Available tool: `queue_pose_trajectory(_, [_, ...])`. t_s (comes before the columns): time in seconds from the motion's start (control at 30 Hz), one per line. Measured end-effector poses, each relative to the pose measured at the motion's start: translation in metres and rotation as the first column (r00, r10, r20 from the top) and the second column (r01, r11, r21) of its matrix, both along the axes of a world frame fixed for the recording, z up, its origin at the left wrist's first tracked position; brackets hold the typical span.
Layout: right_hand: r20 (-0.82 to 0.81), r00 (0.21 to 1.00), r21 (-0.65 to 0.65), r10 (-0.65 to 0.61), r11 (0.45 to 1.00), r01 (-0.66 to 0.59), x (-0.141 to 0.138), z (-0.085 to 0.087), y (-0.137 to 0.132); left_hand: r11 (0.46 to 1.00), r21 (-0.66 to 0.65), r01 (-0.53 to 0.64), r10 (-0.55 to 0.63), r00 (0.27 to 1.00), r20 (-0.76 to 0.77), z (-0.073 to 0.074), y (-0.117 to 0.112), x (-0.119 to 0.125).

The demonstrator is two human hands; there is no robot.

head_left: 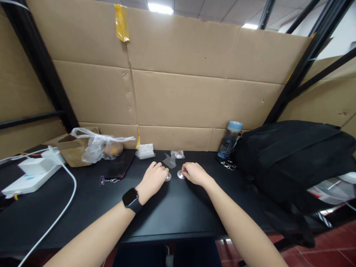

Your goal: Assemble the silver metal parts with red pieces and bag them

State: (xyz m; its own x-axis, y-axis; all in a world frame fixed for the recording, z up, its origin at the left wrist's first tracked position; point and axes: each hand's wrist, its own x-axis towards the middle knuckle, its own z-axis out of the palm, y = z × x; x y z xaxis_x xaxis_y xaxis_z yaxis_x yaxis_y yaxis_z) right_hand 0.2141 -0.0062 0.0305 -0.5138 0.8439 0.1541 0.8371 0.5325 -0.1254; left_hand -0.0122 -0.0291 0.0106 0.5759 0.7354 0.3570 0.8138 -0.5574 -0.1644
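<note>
My left hand [154,177], with a black watch on the wrist, is closed with its fingertips at a small clear round disc [168,178] that looks like a suction cup. My right hand [195,173] pinches the top of a second clear suction-cup-like disc [180,175], low over the black tabletop. The fingers partly hide both discs. Just beyond my hands lies a crumpled clear plastic wrapper [169,161]. Behind it is a small clear packet [178,154] with a similar disc inside, red at its centre.
A stack of clear packets [145,151] sits near the cardboard wall [178,100]. To the left are a black case [120,167], a plastic bag [96,146], a paper bag [75,152] and a white power strip [33,181]. A water bottle [228,141] and black backpack [292,159] stand right.
</note>
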Motion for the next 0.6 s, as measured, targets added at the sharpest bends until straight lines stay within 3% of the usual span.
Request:
queue_pose_trajectory(0.1, [-0.054,0.998,0.009,0.019,1.000,-0.018,0.001,-0.005,0.002,1.000,-0.019,0.005,-0.004,0.999,0.053,0.002,-0.003,0.000])
queue_pose_trajectory(0.2, [-0.214,0.972,0.007,0.093,0.996,-0.094,-0.001,-0.008,0.004,0.997,-0.076,0.029,-0.013,0.980,0.196,0.006,-0.006,0.000])
queue_pose_trajectory(0.3, [-0.412,0.899,-0.026,0.145,0.985,-0.171,-0.006,-0.008,0.004,0.989,-0.146,0.035,0.023,0.924,0.381,0.011,-0.007,0.000])
queue_pose_trajectory(0.43, [-0.591,0.796,-0.027,0.129,0.983,-0.179,-0.013,-0.003,-0.001,0.982,-0.186,-0.008,0.115,0.811,0.574,0.015,-0.007,0.003])
queue_pose_trajectory(0.53, [-0.618,0.774,0.001,0.138,0.985,-0.174,-0.016,-0.001,-0.003,0.984,-0.172,-0.049,0.150,0.751,0.643,0.016,-0.007,0.005])
queue_pose_trajectory(0.6, [-0.668,0.737,-0.035,0.104,0.985,-0.171,-0.019,-0.003,-0.002,0.986,-0.159,-0.051,0.142,0.755,0.640,0.016,-0.007,0.005])
